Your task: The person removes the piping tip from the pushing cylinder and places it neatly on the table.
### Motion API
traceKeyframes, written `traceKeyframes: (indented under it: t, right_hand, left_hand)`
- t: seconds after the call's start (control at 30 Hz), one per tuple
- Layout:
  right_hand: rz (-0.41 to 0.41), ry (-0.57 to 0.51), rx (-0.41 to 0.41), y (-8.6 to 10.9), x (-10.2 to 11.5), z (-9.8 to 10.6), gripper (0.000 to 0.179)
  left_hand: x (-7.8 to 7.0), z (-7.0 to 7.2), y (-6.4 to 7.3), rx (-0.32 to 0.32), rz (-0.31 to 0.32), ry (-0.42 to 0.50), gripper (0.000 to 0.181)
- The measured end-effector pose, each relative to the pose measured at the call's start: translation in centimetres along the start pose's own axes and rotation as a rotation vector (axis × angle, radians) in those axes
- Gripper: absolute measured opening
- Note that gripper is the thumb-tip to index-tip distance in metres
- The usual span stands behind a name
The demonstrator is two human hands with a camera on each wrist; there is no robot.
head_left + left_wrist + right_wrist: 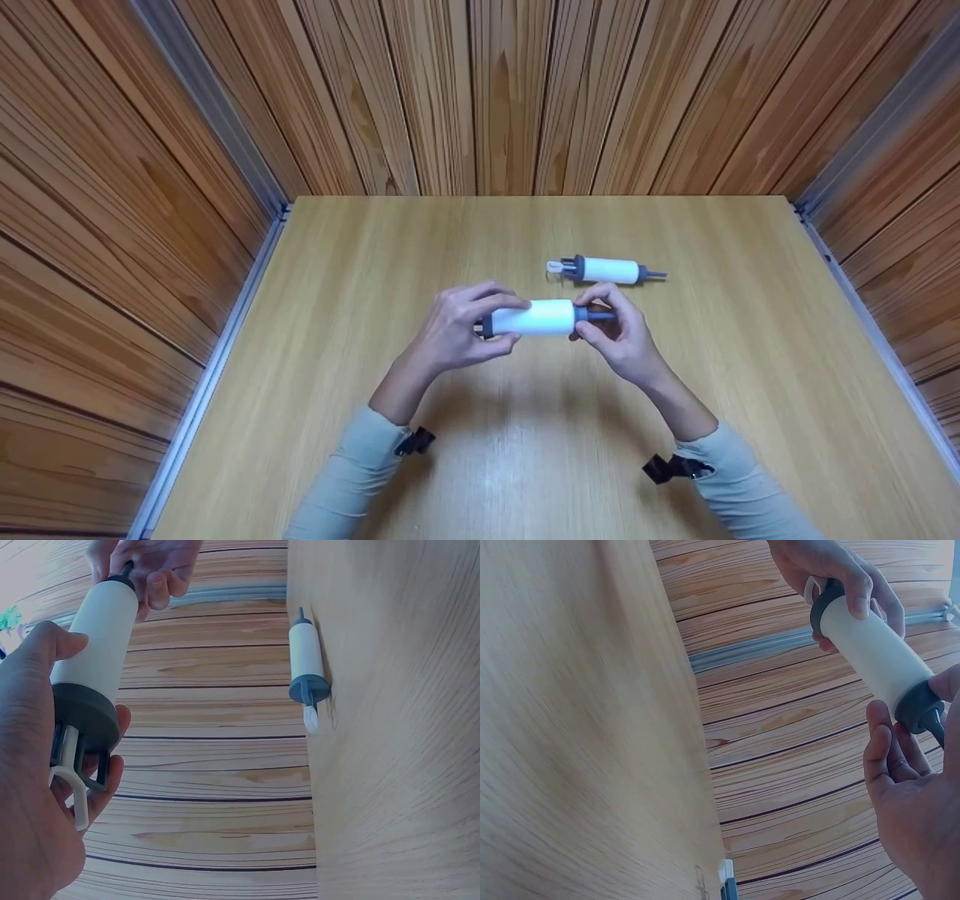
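Note:
Above the table, both hands hold a large syringe (541, 318) with a white barrel and dark grey end caps, roughly level in the head view. My left hand (459, 324) grips the barrel at its plunger end, thumb on one side and fingers on the other. A white loop handle (73, 791) sticks out of that end in the left wrist view. My right hand (626, 337) pinches the grey nozzle cap (917, 706) between thumb and fingers. The thin nozzle (601, 316) points right, into the right palm's hollow.
A second syringe (611, 270) of the same look lies on the wooden table (360, 255) just beyond the hands, its nozzle to the right. Wood-plank walls (502, 97) with metal rails (225, 315) close in the back and sides.

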State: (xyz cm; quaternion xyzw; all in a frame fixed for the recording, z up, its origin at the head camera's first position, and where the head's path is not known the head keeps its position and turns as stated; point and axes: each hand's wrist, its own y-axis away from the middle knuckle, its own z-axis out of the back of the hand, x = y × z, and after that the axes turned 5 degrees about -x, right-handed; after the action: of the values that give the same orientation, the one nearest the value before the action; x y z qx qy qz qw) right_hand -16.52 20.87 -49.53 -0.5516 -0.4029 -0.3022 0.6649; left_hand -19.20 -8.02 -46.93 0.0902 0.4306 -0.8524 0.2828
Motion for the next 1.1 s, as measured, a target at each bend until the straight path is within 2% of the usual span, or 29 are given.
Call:
traceKeyframes:
  t: [0.23, 0.53, 0.8, 1.1]
  right_hand:
    - [-0.011, -0.002, -0.008, 0.13, 0.05, 0.00, 0.032]
    - [-0.039, 0.098, 0.008, 0.28, 0.09, 0.15, 0.028]
    - [-0.041, 0.084, 0.012, 0.19, 0.23, 0.06, 0.023]
    - [-0.051, 0.075, 0.007, -0.05, 0.61, 0.32, 0.026]
  left_hand:
    - [-0.16, 0.16, -0.11, 0.011, -0.009, -0.008, 0.035]
    - [-0.35, 0.14, 0.16, 0.018, 0.002, -0.010, 0.035]
    - [-0.32, 0.14, 0.32, 0.012, 0.000, -0.007, 0.036]
    - [-0.37, 0.13, -0.05, -0.001, -0.004, -0.001, 0.035]
